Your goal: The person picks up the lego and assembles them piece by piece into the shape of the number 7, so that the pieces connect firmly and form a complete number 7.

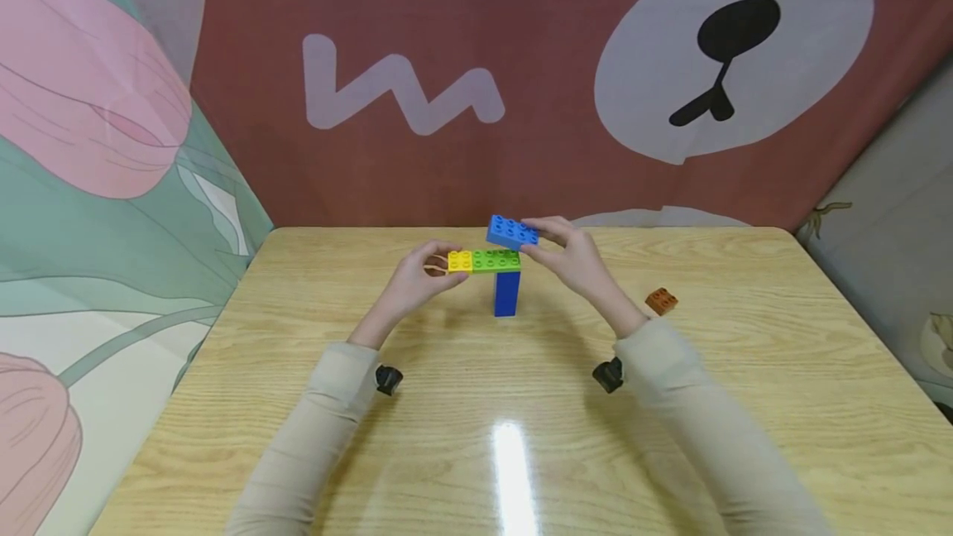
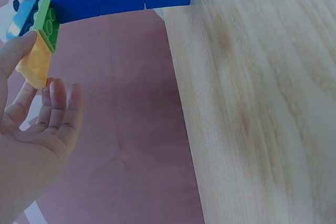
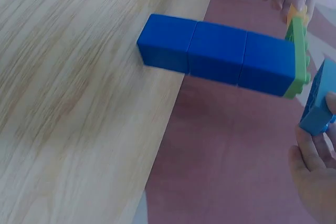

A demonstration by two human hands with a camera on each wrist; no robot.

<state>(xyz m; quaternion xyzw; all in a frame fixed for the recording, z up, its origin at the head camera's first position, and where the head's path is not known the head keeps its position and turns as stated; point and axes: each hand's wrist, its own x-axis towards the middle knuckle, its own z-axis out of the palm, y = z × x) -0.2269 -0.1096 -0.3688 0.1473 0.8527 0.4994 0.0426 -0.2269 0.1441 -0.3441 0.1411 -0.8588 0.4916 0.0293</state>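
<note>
Near the bench's (image 1: 313, 437) far edge, the left hand (image 1: 413, 279) pinches the yellow brick (image 1: 459, 260) joined to a green plate (image 1: 496, 259) atop a dark blue column (image 1: 506, 292). The right hand's (image 1: 577, 259) grip holds a light blue studded brick (image 1: 512, 232) tilted just above the plate.

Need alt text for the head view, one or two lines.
A person's right hand holds a light blue studded plastic brick over a green plate atop a dark blue brick column; the left hand steadies its yellow end brick on a wooden table.
</note>
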